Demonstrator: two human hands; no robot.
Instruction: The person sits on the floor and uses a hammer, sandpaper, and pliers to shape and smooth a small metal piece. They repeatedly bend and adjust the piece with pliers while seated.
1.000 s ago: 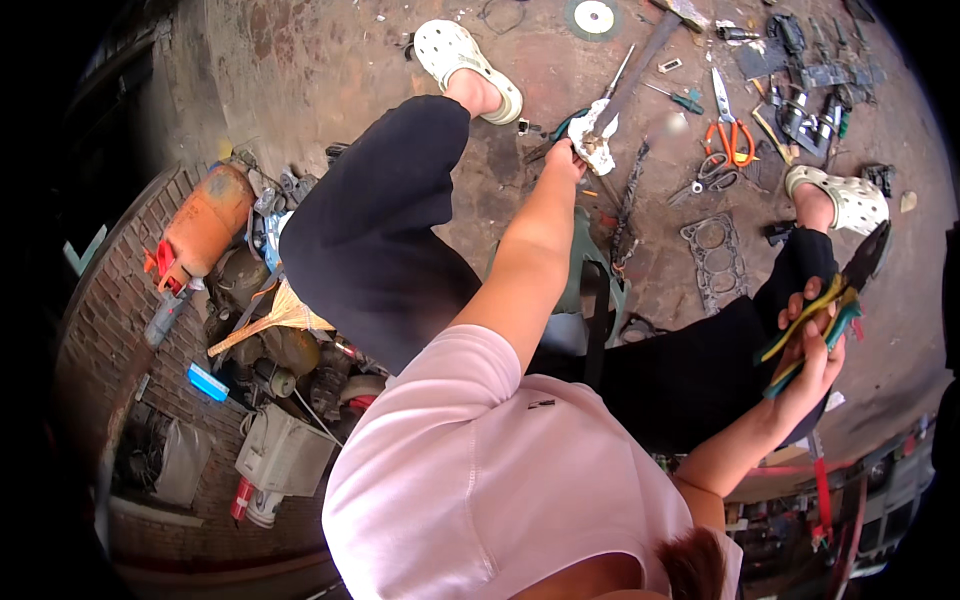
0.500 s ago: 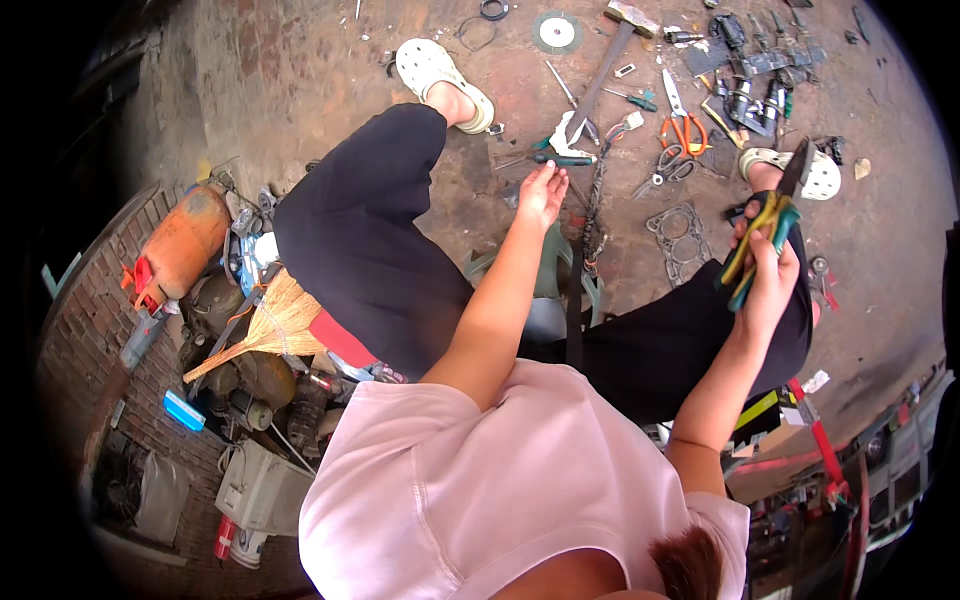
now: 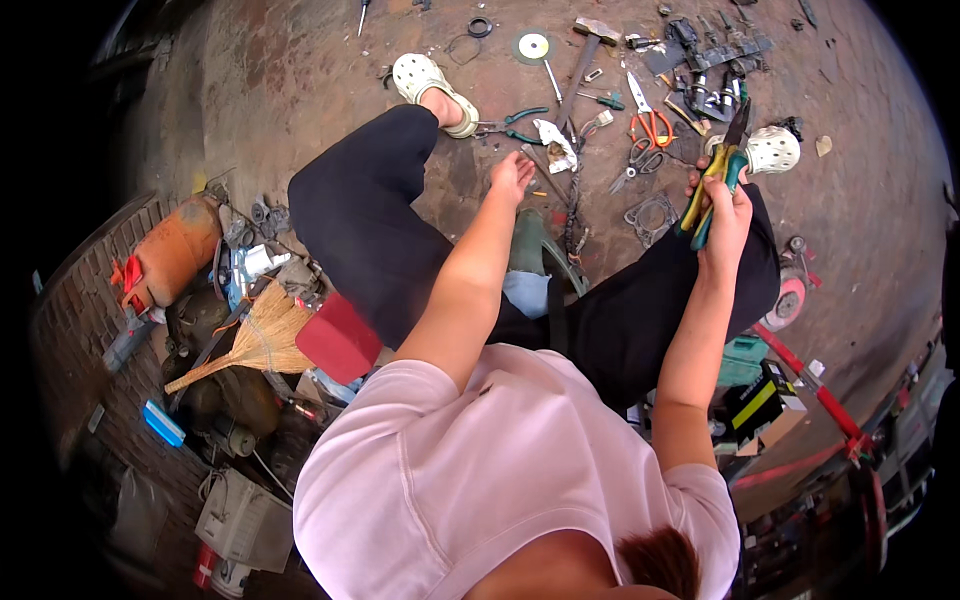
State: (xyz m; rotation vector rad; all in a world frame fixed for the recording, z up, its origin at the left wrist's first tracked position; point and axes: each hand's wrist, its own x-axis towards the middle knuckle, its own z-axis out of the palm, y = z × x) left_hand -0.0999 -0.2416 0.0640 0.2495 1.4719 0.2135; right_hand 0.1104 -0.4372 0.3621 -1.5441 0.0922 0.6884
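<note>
- Gripping the yellow-and-green pliers [image 3: 721,163] is the right hand [image 3: 728,212], its fingers wrapped around the handles and the dark blades pointing up and away from the body.
- The pliers are raised above the right leg, near the right clog [image 3: 774,150] as seen from above (whether the blades are parted or closed, I cannot tell).
- The left hand [image 3: 512,174] looks released, fingers extended over the floor between the knees; whether the fingertips touch the dark slim piece [image 3: 534,156] beside them is unclear.
- For good control, I would keep the right palm low on both handles, away from the pivot, with the thumb opposing the fingers.
- The blades are best aimed clear of the left forearm, the foot and the thigh.
- Care also seems wise around the crumpled white paper [image 3: 556,146], the hammer [image 3: 588,60] and the green-handled pliers [image 3: 522,115] on the floor: a flat, relaxed left hand should avoid knocking them.
- Orange-handled scissors [image 3: 650,125] lie farther right, well apart from that hand.
</note>
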